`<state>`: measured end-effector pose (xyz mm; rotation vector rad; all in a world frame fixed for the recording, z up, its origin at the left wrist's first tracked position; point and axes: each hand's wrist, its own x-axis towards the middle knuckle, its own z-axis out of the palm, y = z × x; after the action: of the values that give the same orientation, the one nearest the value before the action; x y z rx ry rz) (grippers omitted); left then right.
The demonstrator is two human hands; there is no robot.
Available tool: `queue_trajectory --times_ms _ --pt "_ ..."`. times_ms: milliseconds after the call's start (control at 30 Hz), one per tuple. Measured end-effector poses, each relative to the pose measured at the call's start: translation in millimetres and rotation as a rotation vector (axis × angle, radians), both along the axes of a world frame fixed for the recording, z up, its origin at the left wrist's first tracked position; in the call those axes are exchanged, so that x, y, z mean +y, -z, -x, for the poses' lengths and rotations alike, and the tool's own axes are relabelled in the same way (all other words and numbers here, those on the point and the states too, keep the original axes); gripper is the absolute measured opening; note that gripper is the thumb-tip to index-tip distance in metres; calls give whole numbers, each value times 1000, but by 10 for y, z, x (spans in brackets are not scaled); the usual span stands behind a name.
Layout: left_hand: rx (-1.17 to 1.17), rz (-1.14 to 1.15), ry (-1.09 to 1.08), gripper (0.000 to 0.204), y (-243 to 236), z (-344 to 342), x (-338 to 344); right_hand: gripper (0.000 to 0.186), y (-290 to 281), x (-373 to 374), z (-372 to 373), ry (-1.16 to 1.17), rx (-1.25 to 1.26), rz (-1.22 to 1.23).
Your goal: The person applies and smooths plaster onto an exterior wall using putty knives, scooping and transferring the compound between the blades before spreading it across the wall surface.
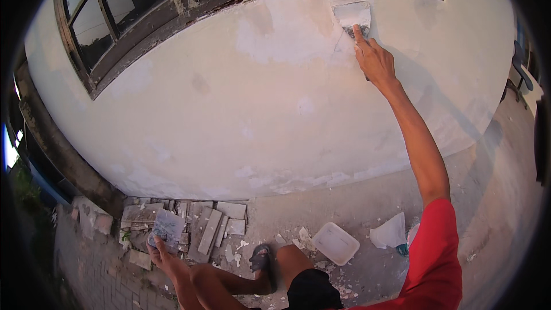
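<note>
Stretched up toward the wall, my right hand (376,60) is closed round a putty knife (352,17), its index finger laid along the blade. The wide blade, coated with white paste, rests against the wall (229,109) just under the window frame. Pale patches of filler mark the cream wall around it. Low at the left, my left hand (162,255) grips a flat, greyish rectangular plate (168,228) smeared with whitish material; its exact kind I cannot tell.
A weathered wooden window frame (172,8) runs along the top. Below the wall lie stacked tile pieces (209,231) and scattered paint flakes. A white plastic tray (336,244) and a white bag (389,232) are on the ground. My sandalled foot (261,261) stands near the tiles.
</note>
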<state>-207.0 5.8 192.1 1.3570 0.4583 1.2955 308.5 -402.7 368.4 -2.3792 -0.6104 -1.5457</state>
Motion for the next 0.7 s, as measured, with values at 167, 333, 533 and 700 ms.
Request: queue_trajectory --times_ms 167,333,533,700 --pt "13 94 -201 32 26 198 39 53 401 -131 415 -90 293 -21" --pt "92 -11 -115 30 69 249 1 51 -39 -128 657 -155 307 -336" --pt "53 -24 -48 26 55 114 -9 51 -526 345 645 -200 399 -607" --pt "93 -67 -61 26 85 71 51 50 -38 510 756 -71 302 -200"
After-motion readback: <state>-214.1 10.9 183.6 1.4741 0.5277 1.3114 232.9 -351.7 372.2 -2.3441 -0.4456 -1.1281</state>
